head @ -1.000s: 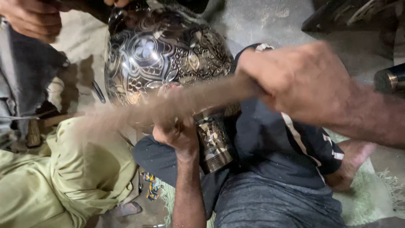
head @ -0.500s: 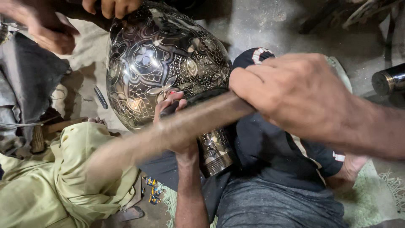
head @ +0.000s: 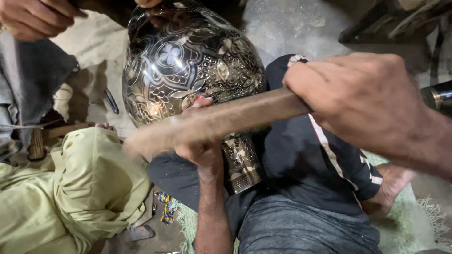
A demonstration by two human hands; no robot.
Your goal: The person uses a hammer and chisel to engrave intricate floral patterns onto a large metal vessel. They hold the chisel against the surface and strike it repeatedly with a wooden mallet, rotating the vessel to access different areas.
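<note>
A large dark metal vase [head: 188,61] with engraved silver flower patterns lies tilted over my lap, its narrow foot [head: 242,164] pointing down toward me. My right hand [head: 367,101] is shut on a thick wooden stick [head: 221,122] that crosses in front of the vase, and the stick's left end is blurred. My left hand [head: 202,148] reaches up from below. Its fingers are bunched against the vase's belly just behind the stick, and whatever they hold is hidden.
Another person's hands [head: 35,19] rest at the vase's top left, and that person's pale green clothed leg [head: 80,188] lies at the lower left. A small dark tool [head: 111,101] lies on the dusty floor. A dark cylinder [head: 438,96] sits at the right edge.
The stick has swung across the front of the vase and its blurred end has shifted. My left hand has stayed pressed against the vase. The other person's hands have shifted a little at the top.
</note>
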